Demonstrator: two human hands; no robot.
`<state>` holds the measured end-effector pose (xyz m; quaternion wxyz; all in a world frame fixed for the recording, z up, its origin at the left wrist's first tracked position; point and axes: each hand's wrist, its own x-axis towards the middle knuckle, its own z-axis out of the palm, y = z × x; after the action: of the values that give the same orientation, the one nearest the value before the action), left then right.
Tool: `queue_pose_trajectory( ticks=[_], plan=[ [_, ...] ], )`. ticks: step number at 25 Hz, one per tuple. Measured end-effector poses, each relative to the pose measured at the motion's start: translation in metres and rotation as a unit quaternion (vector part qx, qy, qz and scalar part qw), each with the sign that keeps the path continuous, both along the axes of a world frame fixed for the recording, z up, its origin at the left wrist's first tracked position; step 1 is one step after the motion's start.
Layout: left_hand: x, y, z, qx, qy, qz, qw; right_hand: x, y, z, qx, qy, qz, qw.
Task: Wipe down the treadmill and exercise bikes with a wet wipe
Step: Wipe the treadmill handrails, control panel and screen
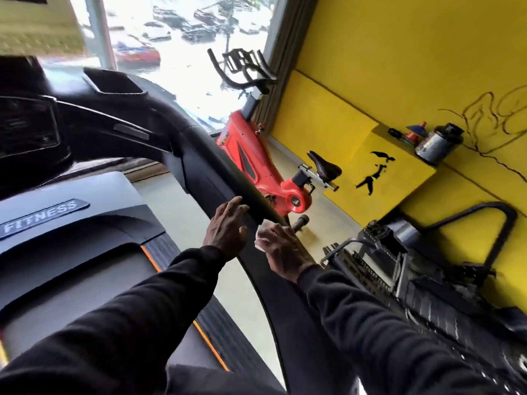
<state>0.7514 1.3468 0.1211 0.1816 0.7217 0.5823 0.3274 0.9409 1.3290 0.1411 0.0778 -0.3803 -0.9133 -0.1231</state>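
Note:
I stand on a black treadmill with its right handrail (228, 178) running down the middle of the view. My left hand (226, 226) rests on the rail with its fingers laid over it. Just to its right, my right hand (281, 246) presses a white wet wipe (263, 232) against the same rail; the wipe shows under and beside the fingers. The treadmill console (28, 129) sits at the upper left, the belt deck (71, 269) at the lower left. A red exercise bike (256, 155) with a black saddle stands beyond the rail, near the window.
A yellow wall (399, 52) fills the right side, with a ledge holding a metal canister (437, 142) and small items. A black machine (413, 269) stands low on the right. A large window (182, 38) is behind the bike.

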Motion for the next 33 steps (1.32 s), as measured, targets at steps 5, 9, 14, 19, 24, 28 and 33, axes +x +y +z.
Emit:
queue_pose_trajectory(
  ticks=[5, 9, 14, 19, 24, 28, 33],
  plan=[
    [0.003, -0.011, 0.005, -0.044, 0.043, 0.013, 0.998, 0.037, -0.005, -0.007, 0.014, -0.075, 0.166, 0.983],
    [0.004, -0.01, 0.016, -0.082, 0.059, 0.024, 0.995, 0.006, 0.031, -0.001, -0.057, 0.014, 0.109, 0.992],
    [-0.002, -0.006, 0.018, -0.091, 0.079, 0.021, 0.993, 0.041, 0.015, 0.004, -0.057, 0.071, 0.238, 0.967],
    [-0.002, 0.005, 0.02, -0.027, 0.069, 0.024, 0.997, 0.003, 0.031, 0.008, -0.075, 0.034, 0.102, 0.991],
    [-0.029, 0.029, 0.022, -0.041, 0.107, 0.024, 0.993, 0.029, 0.02, 0.01, -0.019, 0.056, 0.223, 0.973],
    [-0.051, 0.051, 0.029, -0.081, 0.154, 0.007, 0.985, -0.019, 0.043, 0.021, -0.076, -0.028, 0.098, 0.992],
    [-0.068, 0.066, 0.03, -0.1, 0.158, -0.004, 0.982, 0.001, 0.044, 0.013, -0.057, -0.133, 0.175, 0.974]
  ],
)
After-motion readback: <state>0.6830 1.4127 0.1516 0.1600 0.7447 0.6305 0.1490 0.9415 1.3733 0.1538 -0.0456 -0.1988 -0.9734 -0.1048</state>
